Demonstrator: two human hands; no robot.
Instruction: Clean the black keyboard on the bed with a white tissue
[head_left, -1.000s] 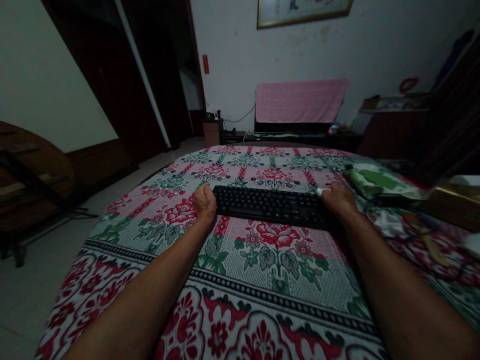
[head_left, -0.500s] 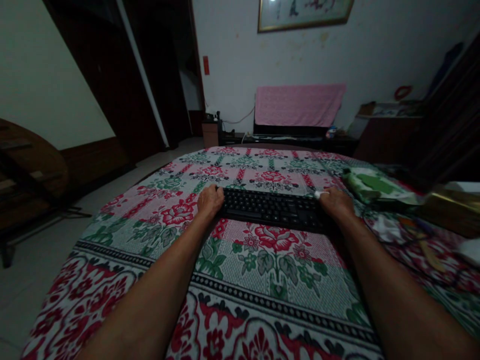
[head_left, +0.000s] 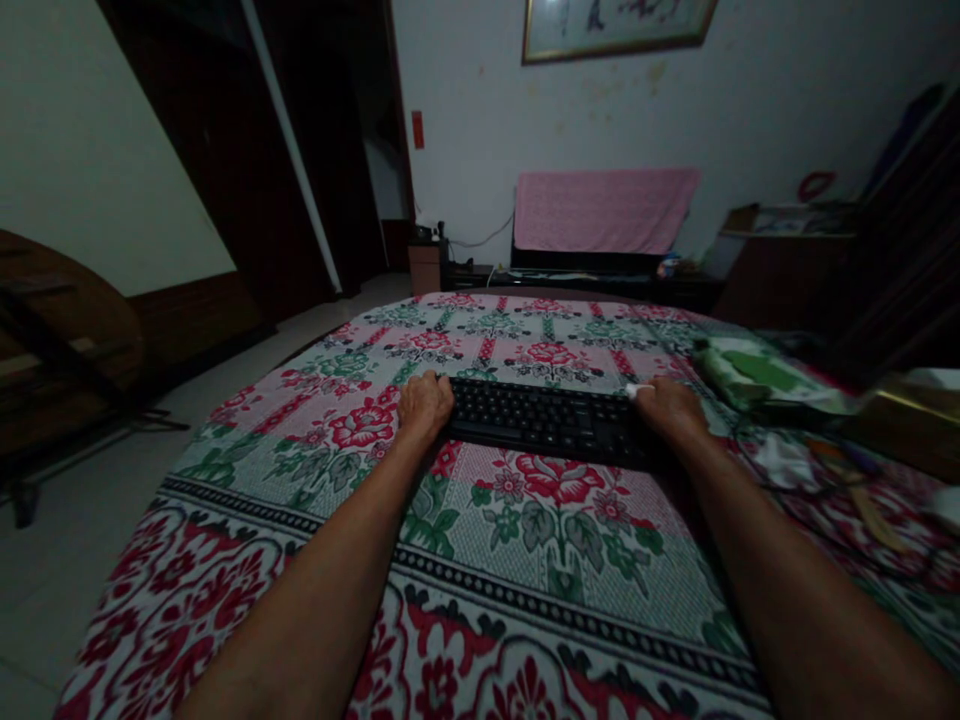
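Note:
A black computer keyboard [head_left: 544, 418] lies across the flower-patterned cloth in the middle of the head view, keys up. My left hand [head_left: 426, 408] is closed around its left end. At the opposite end, my right hand [head_left: 671, 408] grips the keyboard's right edge, hiding that corner. Something small and white [head_left: 637, 391] shows at the right hand's fingertips; whether it is a tissue or a wrapping on a finger, I cannot tell.
The patterned tablecloth [head_left: 480, 505] covers a large table. To the right lie a green-and-white pack [head_left: 757, 370], crumpled white tissue [head_left: 784, 462], a dark cable and a golden box [head_left: 911, 420]. A pink cloth [head_left: 604, 210] hangs at the far wall.
The whole view has shifted slightly, so everything sits a little further right. Both hands keep their hold on the keyboard, which has not visibly moved on the cloth.

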